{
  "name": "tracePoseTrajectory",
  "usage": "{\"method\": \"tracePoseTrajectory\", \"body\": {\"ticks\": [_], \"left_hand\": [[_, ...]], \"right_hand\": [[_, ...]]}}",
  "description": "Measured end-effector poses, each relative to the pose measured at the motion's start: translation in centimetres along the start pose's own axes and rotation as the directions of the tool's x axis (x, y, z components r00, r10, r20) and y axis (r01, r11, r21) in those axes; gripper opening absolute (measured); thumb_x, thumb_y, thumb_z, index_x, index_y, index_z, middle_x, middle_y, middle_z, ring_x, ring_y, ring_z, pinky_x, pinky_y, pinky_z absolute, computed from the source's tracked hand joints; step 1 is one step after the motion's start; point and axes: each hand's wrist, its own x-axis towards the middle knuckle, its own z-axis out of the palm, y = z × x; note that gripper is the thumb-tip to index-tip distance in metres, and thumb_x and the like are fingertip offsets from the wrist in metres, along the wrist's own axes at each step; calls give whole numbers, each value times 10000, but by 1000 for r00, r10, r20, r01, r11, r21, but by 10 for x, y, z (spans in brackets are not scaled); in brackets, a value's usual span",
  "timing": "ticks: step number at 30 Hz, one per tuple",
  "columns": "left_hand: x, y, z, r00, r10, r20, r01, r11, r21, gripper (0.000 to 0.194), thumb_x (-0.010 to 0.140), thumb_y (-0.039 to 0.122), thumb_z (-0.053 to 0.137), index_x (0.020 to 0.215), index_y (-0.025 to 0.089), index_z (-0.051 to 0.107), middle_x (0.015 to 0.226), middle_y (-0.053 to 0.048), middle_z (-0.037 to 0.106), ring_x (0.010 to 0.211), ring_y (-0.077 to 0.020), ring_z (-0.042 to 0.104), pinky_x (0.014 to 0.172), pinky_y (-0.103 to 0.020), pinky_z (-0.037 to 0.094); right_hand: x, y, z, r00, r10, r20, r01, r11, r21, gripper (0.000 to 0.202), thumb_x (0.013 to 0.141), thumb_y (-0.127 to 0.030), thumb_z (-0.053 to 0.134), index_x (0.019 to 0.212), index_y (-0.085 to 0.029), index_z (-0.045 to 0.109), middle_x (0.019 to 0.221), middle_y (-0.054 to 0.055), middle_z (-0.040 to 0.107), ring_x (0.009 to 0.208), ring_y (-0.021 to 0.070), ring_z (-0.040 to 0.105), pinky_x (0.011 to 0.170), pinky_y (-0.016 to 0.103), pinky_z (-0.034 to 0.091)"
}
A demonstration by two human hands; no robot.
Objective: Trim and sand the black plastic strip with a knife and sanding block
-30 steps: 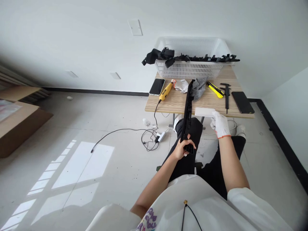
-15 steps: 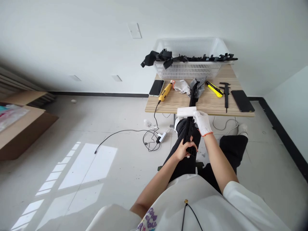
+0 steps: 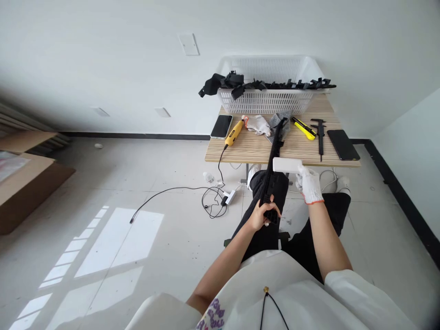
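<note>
A long black plastic part (image 3: 272,169) slants up from above my lap, its far end over the table near a grey cloth (image 3: 284,120). Bare, my left hand (image 3: 261,214) is wrapped round the near end of this part. My right hand (image 3: 309,184), in a white glove with an orange cuff edge, grips one end of a white rectangular block (image 3: 287,165). The block's other end lies close beside the black part; whether they touch I cannot tell.
The wooden table (image 3: 254,153) holds a yellow tool (image 3: 234,134), white glove (image 3: 257,124), yellow cutter (image 3: 304,128), black caliper (image 3: 321,137) and two phones (image 3: 222,126). Behind stands a white basket (image 3: 271,101) with black parts (image 3: 233,82) across it. Cables (image 3: 213,201) lie on the floor.
My right hand has moved right and slightly toward me with the white block, which no longer crosses over the black part as before. My left hand keeps its hold.
</note>
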Motion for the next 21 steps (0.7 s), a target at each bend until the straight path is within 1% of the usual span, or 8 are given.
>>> {"method": "tracePoseTrajectory", "body": {"ticks": [4, 6, 8, 10, 12, 15, 18, 21], "left_hand": [[3, -4, -8, 999, 30, 17, -28, 994, -110, 354, 758, 446, 593, 945, 237, 378, 612, 35, 680, 271, -61, 307, 298, -193, 154], [4, -5, -10, 999, 33, 29, -30, 993, -118, 353, 760, 449, 589, 940, 242, 368, 615, 35, 686, 261, -68, 321, 283, -193, 167], [5, -7, -10, 999, 39, 31, -36, 993, -111, 353, 767, 452, 591, 937, 243, 363, 621, 32, 694, 260, -77, 350, 275, -195, 198], [5, -8, -9, 998, 44, 35, -40, 994, -105, 351, 776, 456, 593, 938, 240, 369, 626, 33, 699, 261, -77, 363, 276, -194, 216], [5, -8, -8, 998, 43, 36, -39, 995, -94, 352, 782, 458, 602, 939, 237, 378, 625, 35, 699, 261, -76, 369, 278, -192, 224], [5, -8, -6, 999, 34, 35, -32, 997, -65, 355, 779, 458, 617, 928, 234, 385, 619, 27, 701, 271, -85, 402, 277, -194, 244], [3, -8, -5, 999, 26, 42, -24, 999, -46, 363, 764, 446, 627, 925, 233, 381, 609, 14, 702, 290, -102, 445, 276, -197, 279], [3, -8, -5, 998, 23, 50, -21, 999, -48, 349, 767, 431, 625, 925, 229, 389, 610, 8, 701, 310, -111, 471, 283, -203, 313]], "right_hand": [[0, 3, -28, 998, -33, -55, 34, 999, 23, 481, 661, -455, 823, 567, -243, 402, 380, -87, 384, 288, 46, 281, 275, 186, 193], [0, 1, -34, 997, -46, -61, 48, 998, 38, 494, 666, -467, 811, 566, -248, 380, 369, -87, 373, 282, 49, 277, 275, 189, 196], [-1, -2, -31, 997, -52, -50, 55, 997, 61, 508, 701, -507, 771, 573, -257, 347, 362, -95, 331, 277, 53, 256, 272, 196, 187], [-1, -6, -21, 998, -50, -24, 51, 996, 79, 510, 740, -548, 723, 586, -263, 330, 366, -98, 303, 276, 58, 244, 269, 203, 172], [-1, -9, -5, 999, -42, 13, 41, 996, 82, 514, 755, -561, 721, 592, -262, 336, 380, -97, 312, 283, 57, 251, 272, 202, 168], [1, -7, 22, 997, -24, 80, 19, 998, 61, 535, 713, -557, 786, 568, -254, 369, 391, -86, 357, 294, 55, 286, 277, 202, 185], [4, 0, 47, 991, -7, 132, 3, 1000, 29, 542, 658, -556, 833, 549, -248, 401, 391, -76, 390, 302, 58, 311, 279, 205, 208], [6, 7, 65, 989, -5, 149, 5, 1000, -2, 538, 644, -559, 843, 561, -240, 417, 412, -77, 414, 329, 45, 327, 299, 184, 236]]}}
